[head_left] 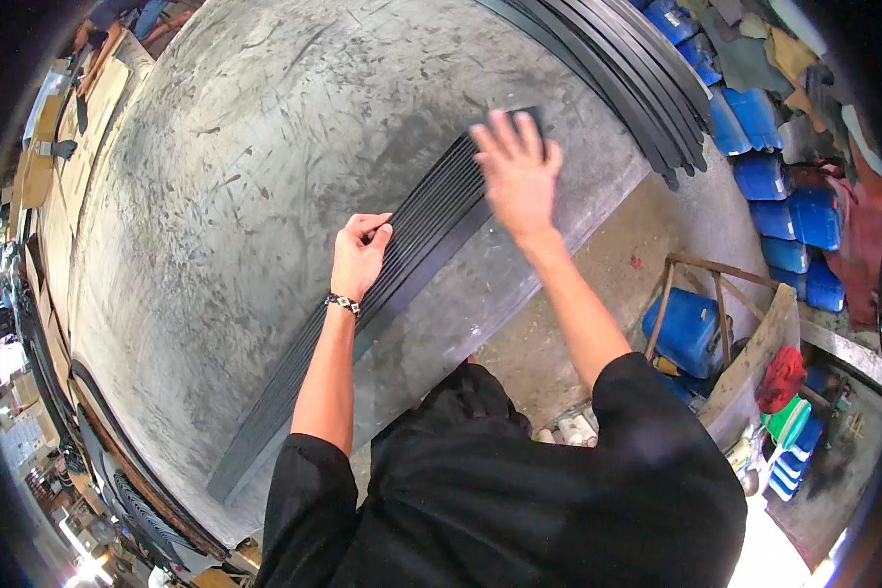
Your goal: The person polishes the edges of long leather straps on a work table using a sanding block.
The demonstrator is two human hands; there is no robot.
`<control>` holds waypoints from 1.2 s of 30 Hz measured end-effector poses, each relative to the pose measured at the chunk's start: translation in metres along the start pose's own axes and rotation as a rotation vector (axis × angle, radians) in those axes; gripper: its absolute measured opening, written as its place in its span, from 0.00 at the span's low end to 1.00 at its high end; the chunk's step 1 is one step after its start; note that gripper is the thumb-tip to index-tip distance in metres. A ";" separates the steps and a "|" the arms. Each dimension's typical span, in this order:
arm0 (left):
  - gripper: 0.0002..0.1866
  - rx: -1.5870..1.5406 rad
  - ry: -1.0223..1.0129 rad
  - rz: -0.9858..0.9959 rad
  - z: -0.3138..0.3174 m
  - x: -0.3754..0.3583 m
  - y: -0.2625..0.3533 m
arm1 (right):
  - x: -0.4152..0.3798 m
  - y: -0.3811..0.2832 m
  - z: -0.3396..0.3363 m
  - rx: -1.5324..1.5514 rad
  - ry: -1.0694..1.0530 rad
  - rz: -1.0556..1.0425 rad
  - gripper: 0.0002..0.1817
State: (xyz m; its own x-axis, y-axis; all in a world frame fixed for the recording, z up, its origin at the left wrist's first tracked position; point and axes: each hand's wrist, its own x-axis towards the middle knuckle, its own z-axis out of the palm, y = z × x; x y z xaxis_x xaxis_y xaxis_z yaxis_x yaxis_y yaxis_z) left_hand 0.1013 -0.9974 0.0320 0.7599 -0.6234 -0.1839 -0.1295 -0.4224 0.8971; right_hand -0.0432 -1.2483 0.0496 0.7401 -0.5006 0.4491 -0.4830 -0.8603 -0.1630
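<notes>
A bundle of long, thin black strips (429, 214), which look like leather or rubber, lies side by side and slantwise across the grey worktable (235, 196). My left hand (361, 257) is at the bundle's left edge near its middle, with thumb and fingertips pinched together at a strip. Over the upper end of the bundle, my right hand (519, 181) is spread flat, its fingers apart and slightly blurred. A wider, smooth black band runs along the bundle's right side.
More long black strips (617, 83) overhang the table's upper right edge. Blue plastic containers (759, 118) are stacked on the right, beside hanging leather-like pieces. A wooden frame (750, 377) with a blue container stands on the floor. Another person's arm (98, 64) shows at upper left.
</notes>
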 end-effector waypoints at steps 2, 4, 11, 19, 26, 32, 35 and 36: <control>0.13 0.002 0.005 0.005 0.002 -0.001 -0.006 | -0.007 -0.042 0.011 0.092 -0.127 -0.281 0.23; 0.13 -0.005 0.038 0.026 0.007 -0.003 -0.005 | -0.032 -0.071 0.013 0.075 -0.167 -0.576 0.22; 0.12 0.044 0.106 0.042 0.013 -0.003 -0.013 | 0.025 -0.026 0.023 -0.208 -0.162 -0.099 0.21; 0.11 0.061 0.105 0.040 0.013 -0.004 -0.011 | 0.038 -0.022 -0.009 -0.115 -0.340 -0.233 0.16; 0.11 0.057 0.126 0.046 0.016 -0.002 -0.017 | -0.026 -0.087 -0.001 -0.112 -0.163 -0.574 0.15; 0.12 0.045 0.123 0.040 0.013 -0.006 -0.008 | 0.040 -0.008 0.021 -0.129 -0.412 -0.158 0.17; 0.12 0.094 0.097 0.004 0.013 -0.003 -0.006 | 0.003 -0.069 -0.001 -0.185 -0.324 -0.384 0.20; 0.12 0.098 0.100 0.030 0.014 -0.002 -0.008 | -0.027 -0.088 0.007 -0.154 -0.240 -0.496 0.19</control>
State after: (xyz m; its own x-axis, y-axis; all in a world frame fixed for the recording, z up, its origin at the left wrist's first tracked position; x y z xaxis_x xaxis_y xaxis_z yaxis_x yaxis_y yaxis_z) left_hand 0.0914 -1.0023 0.0198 0.8139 -0.5700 -0.1126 -0.2107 -0.4702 0.8571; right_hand -0.0173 -1.1599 0.0458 0.9724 -0.0641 0.2246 -0.1005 -0.9828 0.1547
